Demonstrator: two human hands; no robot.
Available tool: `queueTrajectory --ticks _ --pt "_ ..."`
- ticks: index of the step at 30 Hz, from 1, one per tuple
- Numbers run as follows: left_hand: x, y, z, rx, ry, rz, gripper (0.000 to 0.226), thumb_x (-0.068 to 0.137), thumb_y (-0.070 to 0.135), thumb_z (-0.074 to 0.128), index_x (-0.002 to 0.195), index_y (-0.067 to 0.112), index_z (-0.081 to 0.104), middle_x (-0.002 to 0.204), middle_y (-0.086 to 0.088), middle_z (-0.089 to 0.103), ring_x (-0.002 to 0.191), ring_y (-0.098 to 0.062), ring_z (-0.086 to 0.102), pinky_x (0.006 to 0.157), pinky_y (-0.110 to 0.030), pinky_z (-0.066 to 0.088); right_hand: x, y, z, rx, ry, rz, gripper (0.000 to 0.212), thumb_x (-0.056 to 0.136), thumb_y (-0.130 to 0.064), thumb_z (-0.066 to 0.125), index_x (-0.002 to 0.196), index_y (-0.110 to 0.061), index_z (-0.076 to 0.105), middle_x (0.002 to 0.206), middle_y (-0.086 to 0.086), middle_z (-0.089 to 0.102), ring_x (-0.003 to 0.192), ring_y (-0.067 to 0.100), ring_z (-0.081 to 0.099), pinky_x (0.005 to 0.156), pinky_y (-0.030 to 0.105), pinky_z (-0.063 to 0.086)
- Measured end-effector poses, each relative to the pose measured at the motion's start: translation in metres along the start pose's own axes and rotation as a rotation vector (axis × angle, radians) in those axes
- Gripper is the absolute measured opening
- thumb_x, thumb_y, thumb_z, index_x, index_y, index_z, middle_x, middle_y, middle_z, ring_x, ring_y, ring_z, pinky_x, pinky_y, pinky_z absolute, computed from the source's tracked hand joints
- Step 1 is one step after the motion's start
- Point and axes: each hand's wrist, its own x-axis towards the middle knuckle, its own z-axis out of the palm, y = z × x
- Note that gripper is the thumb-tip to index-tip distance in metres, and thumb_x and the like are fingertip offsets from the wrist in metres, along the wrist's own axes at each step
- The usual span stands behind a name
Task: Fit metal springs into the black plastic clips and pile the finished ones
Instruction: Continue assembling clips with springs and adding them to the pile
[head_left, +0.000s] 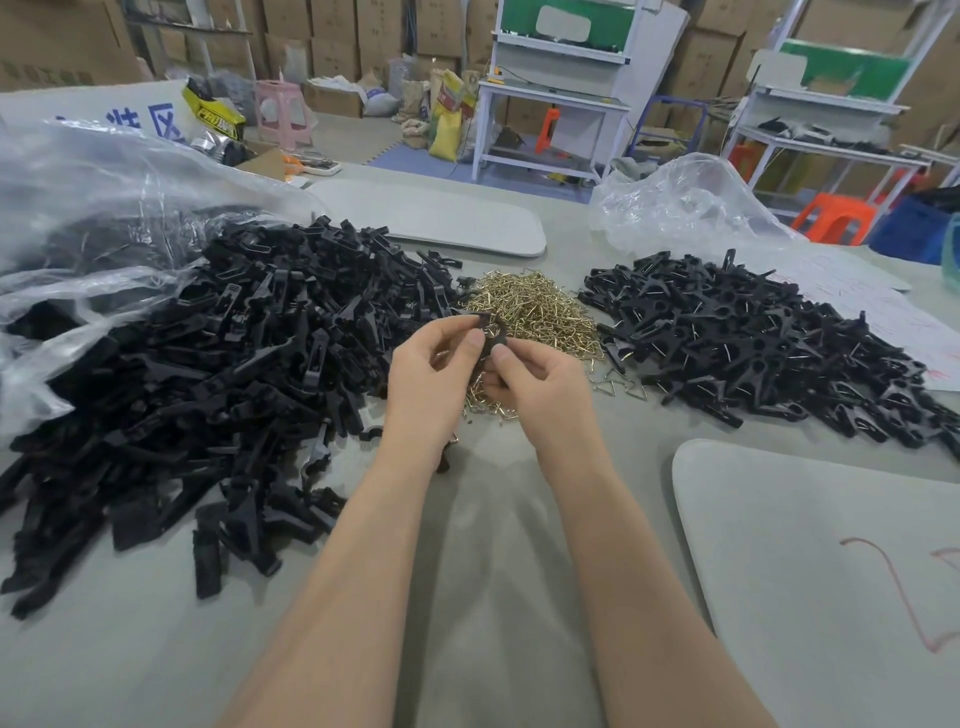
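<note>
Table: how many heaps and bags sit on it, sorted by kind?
Clip heaps: 2, left heap and right heap
Spring heap: 1
Clear bags: 2, left bag and right bag
Total: 5

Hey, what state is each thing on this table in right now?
black clip, pinched between both hands
left hand, pinching the clip
right hand, pinching the clip
springless clip parts, loose heap, left
brass springs, loose heap, centre
finished clips, piled right, springs in
</note>
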Motion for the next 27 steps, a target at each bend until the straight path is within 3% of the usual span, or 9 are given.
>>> queueTrajectory --ticks 4,7,10,13,15,19,23,27 --pt "-0.0009 0.0001 0.0011 0.018 -0.117 -0.049 0.035 0.089 0.006 0.06 0.096 0.04 0.065 0.1 0.003 0.065 0.094 -0.013 0.062 0.089 -0.025 0.051 0.0018 0.0002 -0.0078 -0.01 -0.02 0.017 0.027 0.095 0.0 0.051 0.087 -0.022 0.066 0.067 -0.011 0.065 0.063 -0.002 0.063 0.066 0.015 0.052" --pt "-0.0005 0.0007 -0.0006 -0.05 -0.098 -0.09 0.033 0.09 0.003 0.059 0.098 0.035 0.066 0.104 0.002 0.068 0.105 -0.017 0.063 0.1 -0.037 0.047 0.0028 -0.001 -0.0088 -0.011 -0.014 0.022 0.031 0.095 0.002 0.048 0.09 -0.024 0.064 0.079 -0.004 0.067 0.072 0.002 0.066 0.068 0.015 0.054" --pt "0.0007 -0.0012 -0.001 -0.099 -0.068 -0.118 0.03 0.089 0.001 0.06 0.101 0.028 0.065 0.106 0.003 0.069 0.107 -0.012 0.062 0.098 -0.03 0.047 0.0028 -0.0012 -0.0101 -0.044 0.02 0.017 0.024 0.094 0.001 0.05 0.097 -0.019 0.062 0.087 -0.002 0.068 0.081 0.007 0.066 0.076 0.019 0.055" --pt "0.002 -0.0019 -0.0007 -0.122 -0.058 -0.11 0.026 0.088 -0.001 0.061 0.103 0.02 0.065 0.101 0.004 0.069 0.098 -0.005 0.063 0.081 -0.012 0.049 0.0015 -0.0005 -0.0087 -0.125 0.024 -0.018 0.019 0.092 -0.001 0.055 0.096 -0.019 0.062 0.092 0.0 0.069 0.086 0.009 0.065 0.082 0.022 0.053" --pt "0.0026 -0.0018 -0.0011 -0.112 -0.057 -0.108 0.024 0.088 0.0 0.061 0.104 0.017 0.065 0.1 0.003 0.069 0.094 -0.001 0.063 0.076 -0.009 0.048 0.0009 -0.001 -0.0075 -0.153 0.024 -0.039 0.018 0.09 -0.002 0.058 0.096 -0.017 0.063 0.091 -0.001 0.07 0.083 0.006 0.065 0.079 0.018 0.051" --pt "0.002 -0.0024 -0.0016 -0.114 -0.074 -0.138 0.024 0.089 0.002 0.061 0.098 0.024 0.065 0.094 0.007 0.069 0.09 -0.002 0.064 0.08 -0.014 0.049 0.0014 -0.0014 -0.0088 -0.154 0.053 -0.042 0.023 0.09 -0.002 0.059 0.089 -0.024 0.062 0.086 -0.007 0.069 0.077 0.001 0.064 0.076 0.016 0.051" --pt "0.0021 -0.0033 -0.0016 -0.092 -0.063 -0.149 0.022 0.089 0.003 0.061 0.1 0.023 0.065 0.1 0.001 0.07 0.098 -0.01 0.063 0.09 -0.026 0.05 0.0026 -0.0006 -0.0095 -0.168 0.067 -0.024 0.02 0.09 -0.003 0.059 0.091 -0.023 0.063 0.09 -0.003 0.069 0.086 0.009 0.066 0.085 0.025 0.052" --pt "0.0021 -0.0027 -0.0015 -0.075 -0.06 -0.154 0.022 0.089 0.004 0.062 0.102 0.021 0.065 0.104 -0.001 0.069 0.103 -0.013 0.063 0.097 -0.033 0.048 0.0037 -0.0004 -0.01 -0.172 0.079 -0.019 0.019 0.09 -0.003 0.058 0.098 -0.019 0.064 0.09 -0.002 0.069 0.09 0.013 0.066 0.084 0.022 0.052"
